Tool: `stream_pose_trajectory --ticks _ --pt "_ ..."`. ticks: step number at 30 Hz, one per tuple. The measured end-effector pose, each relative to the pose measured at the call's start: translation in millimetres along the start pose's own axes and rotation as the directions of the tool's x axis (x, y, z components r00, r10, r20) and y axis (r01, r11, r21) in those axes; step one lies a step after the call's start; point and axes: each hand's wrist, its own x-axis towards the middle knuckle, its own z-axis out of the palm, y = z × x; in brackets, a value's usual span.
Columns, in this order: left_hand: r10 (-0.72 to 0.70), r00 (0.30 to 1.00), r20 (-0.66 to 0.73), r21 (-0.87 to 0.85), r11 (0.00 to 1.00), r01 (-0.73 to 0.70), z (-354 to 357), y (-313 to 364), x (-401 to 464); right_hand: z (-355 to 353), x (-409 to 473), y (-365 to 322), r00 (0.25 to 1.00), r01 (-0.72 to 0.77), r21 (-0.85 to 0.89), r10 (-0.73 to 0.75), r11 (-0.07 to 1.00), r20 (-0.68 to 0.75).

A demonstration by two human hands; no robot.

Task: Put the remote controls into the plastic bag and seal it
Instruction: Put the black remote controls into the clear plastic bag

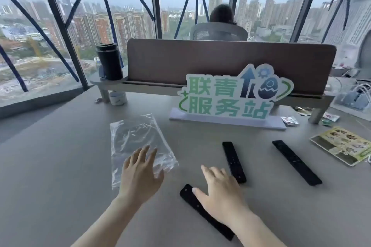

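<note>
A clear plastic bag (pixel 136 140) lies flat and empty on the grey table. My left hand (pixel 140 174) hovers over its near end, fingers spread, holding nothing. Three black remote controls lie to the right: the nearest remote (pixel 190 198) runs diagonally under my right hand (pixel 220 192), which is spread open above it; the middle remote (pixel 233 161) lies just beyond my fingertips; the far remote (pixel 296 162) lies further right. Whether my right hand touches the nearest remote is unclear.
A green and white sign (pixel 234 96) on a white base stands behind the remotes. A printed leaflet (pixel 343 144) lies at the right edge. A black tumbler (pixel 109 61) stands on a shelf by the brown divider (pixel 220 60). A seated person is beyond it.
</note>
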Motion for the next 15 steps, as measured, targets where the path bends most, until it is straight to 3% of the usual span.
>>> stream_pose_trajectory --ticks 5,9,12,13,15 --pt "-0.063 0.998 0.03 0.036 0.997 0.062 9.8 -34.0 -15.1 21.1 -34.2 -1.2 0.991 -0.132 -0.018 0.132 0.991 -0.017" --pt "-0.015 0.996 0.086 0.061 0.998 0.009 1.6 -40.2 -29.5 20.4 -61.9 -9.2 0.98 -0.192 -0.022 0.193 0.981 0.058" --pt "0.065 0.994 0.084 -0.018 0.998 -0.063 -5.0 -28.3 -39.4 19.9 -79.2 -9.4 0.974 -0.207 0.002 0.206 0.978 0.097" --pt "0.092 0.993 0.073 -0.072 0.994 -0.087 -6.4 -21.2 -41.9 17.6 -82.9 -7.1 0.972 -0.226 0.085 0.219 0.97 0.09" --pt "0.119 0.991 0.066 -0.147 0.983 -0.108 -10.3 -6.2 -46.5 9.2 -87.4 -2.0 0.966 -0.259 0.44 0.231 0.86 0.118"
